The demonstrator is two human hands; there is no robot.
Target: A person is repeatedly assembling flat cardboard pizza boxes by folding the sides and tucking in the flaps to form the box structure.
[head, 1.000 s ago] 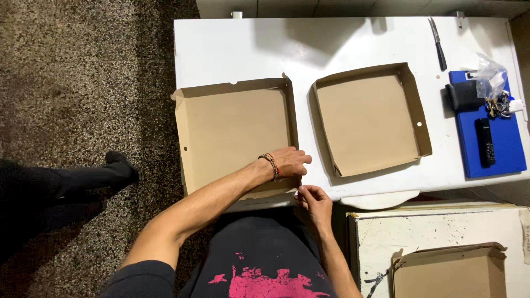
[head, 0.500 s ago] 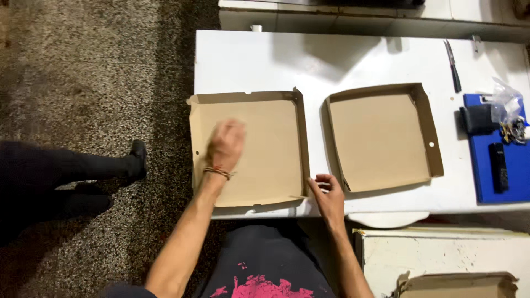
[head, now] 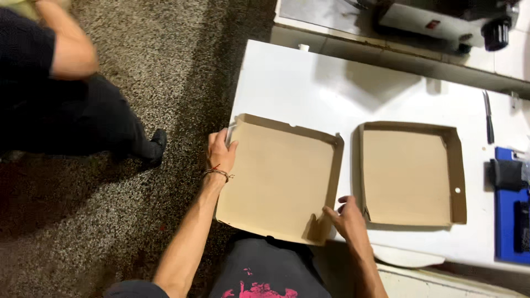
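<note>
Two open brown cardboard box trays lie side by side on a white table point(head: 309, 83). My left hand point(head: 221, 152) grips the left wall of the left box point(head: 279, 176), which hangs partly over the table's near and left edges. My right hand point(head: 346, 216) pinches that box's near right corner, fingers on the folded flap. The right box point(head: 408, 174) sits flat with its walls up, and neither hand touches it.
Another person in dark clothes point(head: 66, 105) stands on the speckled floor at the left. A blue mat point(head: 510, 215) with dark objects lies at the table's right edge, a knife point(head: 488, 117) behind it. A machine point(head: 441, 16) sits beyond the table.
My left hand went from the middle of the left box to its left wall. The right hand stays at the near right corner. The view shifted left and closer.
</note>
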